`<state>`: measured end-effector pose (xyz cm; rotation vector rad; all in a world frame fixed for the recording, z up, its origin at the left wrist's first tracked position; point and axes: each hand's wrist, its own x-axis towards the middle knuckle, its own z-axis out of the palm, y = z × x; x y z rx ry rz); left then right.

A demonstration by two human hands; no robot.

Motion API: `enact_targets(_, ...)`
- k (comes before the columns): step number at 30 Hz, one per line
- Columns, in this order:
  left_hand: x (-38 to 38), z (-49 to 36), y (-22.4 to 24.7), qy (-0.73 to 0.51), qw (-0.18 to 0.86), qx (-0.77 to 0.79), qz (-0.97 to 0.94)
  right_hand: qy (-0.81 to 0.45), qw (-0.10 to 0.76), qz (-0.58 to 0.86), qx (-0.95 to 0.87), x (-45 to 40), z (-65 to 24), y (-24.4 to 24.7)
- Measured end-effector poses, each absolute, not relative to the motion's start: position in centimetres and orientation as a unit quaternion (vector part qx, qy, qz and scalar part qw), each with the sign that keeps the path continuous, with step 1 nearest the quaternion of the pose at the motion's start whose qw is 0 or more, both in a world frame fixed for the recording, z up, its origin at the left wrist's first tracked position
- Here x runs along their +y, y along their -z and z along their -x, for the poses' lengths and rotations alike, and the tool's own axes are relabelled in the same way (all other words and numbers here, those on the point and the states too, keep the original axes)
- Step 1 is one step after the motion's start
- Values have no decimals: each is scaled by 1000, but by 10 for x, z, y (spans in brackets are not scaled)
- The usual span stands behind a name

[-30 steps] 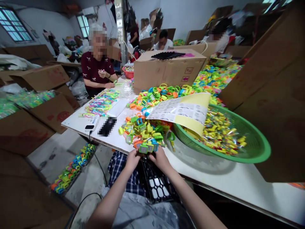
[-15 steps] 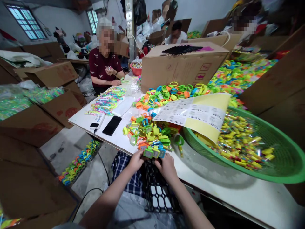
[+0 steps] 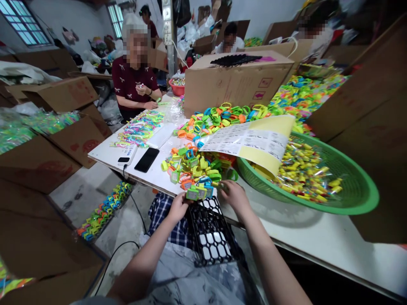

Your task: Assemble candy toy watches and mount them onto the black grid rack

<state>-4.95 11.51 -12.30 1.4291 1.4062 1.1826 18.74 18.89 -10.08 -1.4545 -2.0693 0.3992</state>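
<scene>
A black lattice tray [image 3: 212, 237] with white squares showing through it rests on my lap against the table edge. At its far end sit several toy watches [image 3: 199, 192] in green, yellow and blue. My left hand [image 3: 179, 207] is closed at the left of these watches, its fingertips on the green one. My right hand [image 3: 233, 195] is right of the tray, fingers bent around the end of a small yellowish piece [image 3: 217, 184]. Beyond the hands lies a heap of colourful toy watches [image 3: 193, 165] on the white table.
A green basket [image 3: 365, 199] of wrapped yellow pieces stands at the right, a label sheet [image 3: 244, 142] over its rim. A phone [image 3: 146, 159], a power bank [image 3: 127, 153] and a large carton [image 3: 229, 87] are on the table. Another person [image 3: 135, 80] sits across at the left.
My right hand has moved away from the watches on the tray, to the right and up to the small piece. My left hand stays by the watches. More of the tray shows.
</scene>
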Motion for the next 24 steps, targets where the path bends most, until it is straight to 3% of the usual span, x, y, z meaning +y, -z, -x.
enact_targets(7, 114, 44, 120, -473, 384, 570, -551, -108, 224, 583, -774, 194, -184, 102)
enact_targets(13, 115, 48, 126, -475, 391, 563, -552, -128, 287, 611, -727, 186, -211, 94)
enact_targets(20, 117, 51, 135, -481, 397, 553, -553, -253, 360, 626, -644, 170, -207, 94)
enact_targets(24, 116, 50, 136, -489, 394, 554, -547, -399, 401, 566, -600, 164, -190, 91)
